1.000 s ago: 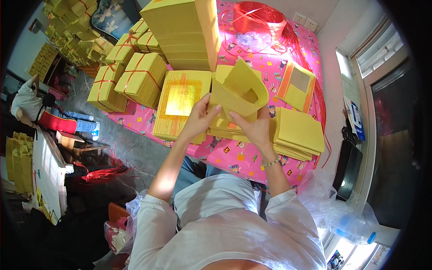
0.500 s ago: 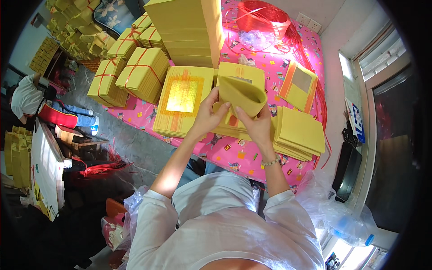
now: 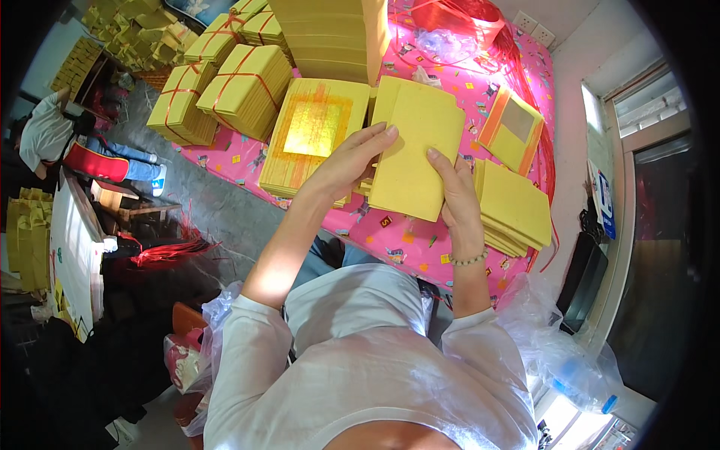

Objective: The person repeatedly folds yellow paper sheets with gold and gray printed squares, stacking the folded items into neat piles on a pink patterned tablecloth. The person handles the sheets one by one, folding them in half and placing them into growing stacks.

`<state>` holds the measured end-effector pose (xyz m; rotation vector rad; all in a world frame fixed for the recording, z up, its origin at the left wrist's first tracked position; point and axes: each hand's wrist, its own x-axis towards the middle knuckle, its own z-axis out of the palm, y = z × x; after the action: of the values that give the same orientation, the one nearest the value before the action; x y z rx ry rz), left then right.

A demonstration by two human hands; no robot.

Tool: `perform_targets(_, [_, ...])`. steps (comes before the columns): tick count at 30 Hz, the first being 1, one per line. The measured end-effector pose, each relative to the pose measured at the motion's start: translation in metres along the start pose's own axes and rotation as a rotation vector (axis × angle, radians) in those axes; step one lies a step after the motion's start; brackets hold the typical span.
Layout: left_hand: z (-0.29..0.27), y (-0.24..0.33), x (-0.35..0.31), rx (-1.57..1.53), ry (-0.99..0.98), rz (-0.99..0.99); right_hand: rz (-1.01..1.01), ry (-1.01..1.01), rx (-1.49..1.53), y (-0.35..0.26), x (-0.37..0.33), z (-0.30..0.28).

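Observation:
A folded wad of yellow paper [image 3: 416,150] lies flat between my two hands, its plain face up and its long side running away from me. My left hand [image 3: 346,163] grips the left edge, thumb resting on top. On the right edge, my right hand [image 3: 461,193] is closed with its thumb on the face and fingers underneath. Left of the wad sits a stack of yellow sheets [image 3: 279,161] printed orange with a gold square. Right of my right hand stands a pile of folded yellow paper [image 3: 517,204]. What lies directly beneath the wad is mostly hidden.
Bundles of yellow paper [image 3: 247,90] tied with red string stand at the far left. A tall yellow stack [image 3: 326,37] rises behind. A yellow sheet with a silver square [image 3: 516,133] and a red basket [image 3: 469,19] lie on the pink tablecloth [image 3: 360,232]. Another person [image 3: 45,135] bends at left.
The paper was bent open in a curve between my hands; now it is folded flat and turned face up. My hands have moved slightly apart, and the view has shifted.

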<state>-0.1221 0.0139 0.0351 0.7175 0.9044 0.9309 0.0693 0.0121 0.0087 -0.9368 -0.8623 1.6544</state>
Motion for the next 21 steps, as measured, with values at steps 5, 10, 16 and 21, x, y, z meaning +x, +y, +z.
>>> perform_targets(5, [-0.005,-0.007,0.002,0.059,-0.073,0.091,0.040,-0.043,0.067,0.002,0.000,-0.001])
perform_targets(10, [-0.006,-0.008,0.001,0.103,-0.089,0.112,0.024,-0.029,0.067,0.003,-0.002,-0.001])
perform_targets(16, [-0.001,-0.003,-0.004,0.181,-0.118,0.174,-0.066,-0.018,-0.037,0.004,-0.001,-0.005])
perform_targets(21, [0.008,-0.027,0.001,0.294,0.029,0.428,-0.338,-0.015,-0.365,0.003,-0.006,0.001])
